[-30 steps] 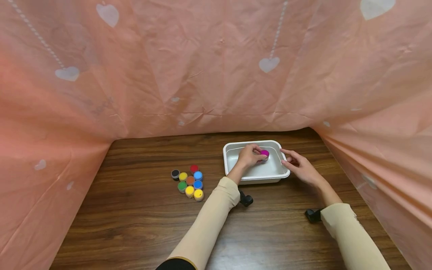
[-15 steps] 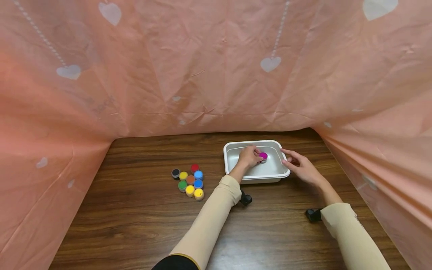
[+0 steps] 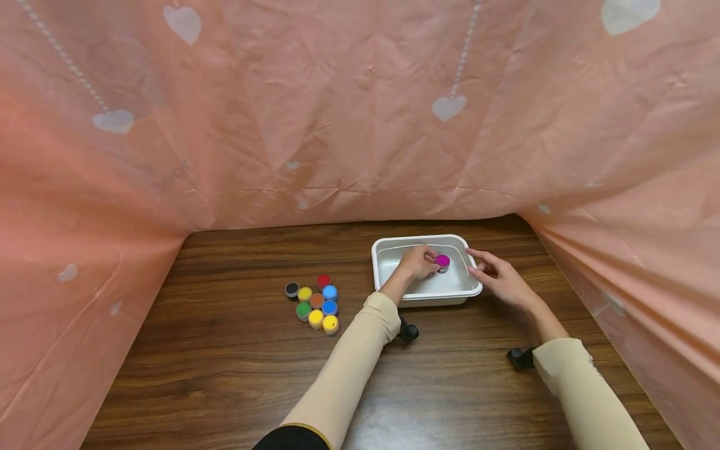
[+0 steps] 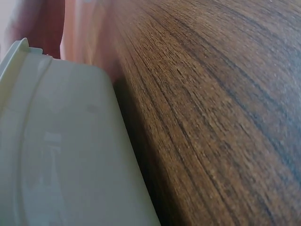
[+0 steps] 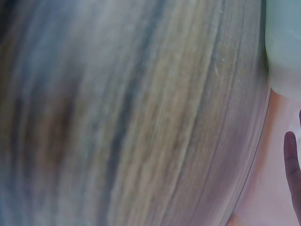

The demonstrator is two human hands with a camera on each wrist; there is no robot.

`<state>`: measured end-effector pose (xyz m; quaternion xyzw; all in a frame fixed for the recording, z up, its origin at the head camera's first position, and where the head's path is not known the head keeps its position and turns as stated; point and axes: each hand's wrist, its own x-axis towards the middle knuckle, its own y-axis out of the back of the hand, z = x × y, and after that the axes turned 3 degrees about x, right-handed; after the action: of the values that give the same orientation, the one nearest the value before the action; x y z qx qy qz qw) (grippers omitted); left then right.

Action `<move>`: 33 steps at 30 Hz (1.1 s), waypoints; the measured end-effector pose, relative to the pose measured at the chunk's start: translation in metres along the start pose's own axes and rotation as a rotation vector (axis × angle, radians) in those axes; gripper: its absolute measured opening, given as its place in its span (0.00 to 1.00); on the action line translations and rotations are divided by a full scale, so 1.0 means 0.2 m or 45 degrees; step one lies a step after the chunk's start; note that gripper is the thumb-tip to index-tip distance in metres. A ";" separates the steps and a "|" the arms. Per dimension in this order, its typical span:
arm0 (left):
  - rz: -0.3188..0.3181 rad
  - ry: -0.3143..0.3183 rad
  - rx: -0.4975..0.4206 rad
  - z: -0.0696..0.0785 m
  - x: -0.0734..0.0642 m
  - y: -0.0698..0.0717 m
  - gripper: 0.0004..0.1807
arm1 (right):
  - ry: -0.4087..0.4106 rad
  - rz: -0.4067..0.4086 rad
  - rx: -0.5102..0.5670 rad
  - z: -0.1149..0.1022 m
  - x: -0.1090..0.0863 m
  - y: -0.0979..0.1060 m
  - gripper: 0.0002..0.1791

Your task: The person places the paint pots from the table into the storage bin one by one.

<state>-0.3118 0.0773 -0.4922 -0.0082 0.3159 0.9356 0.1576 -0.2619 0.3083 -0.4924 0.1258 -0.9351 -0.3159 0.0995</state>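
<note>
Head: left hand [image 3: 417, 262] reaches in over the tray [image 3: 433, 285], thumb and fingertips pinching the purple jar [image 3: 443, 262]. Jar sits inside, right of the middle, apart from the walls; whether its base touches the floor, cannot tell. Right hand [image 3: 500, 279] at the tray's right rim, grip wide, fingers extended. Remaining jars [image 3: 317, 301] bunch to the left, a strip of table [image 3: 355, 269] between them and the tray.

Left wrist: tray's outer wall at left; wood stretches rightward.

Right wrist: tray corner upper right, finger below; wood blurred.
</note>
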 end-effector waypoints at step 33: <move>0.027 -0.411 -0.038 0.04 -0.35 0.48 0.19 | 0.042 0.017 0.008 0.03 0.01 0.05 0.29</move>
<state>-0.2724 -0.0104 -0.4221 0.1434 0.2726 0.9309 0.1963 -0.2679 0.3183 -0.4911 0.1249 -0.9351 -0.3103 0.1168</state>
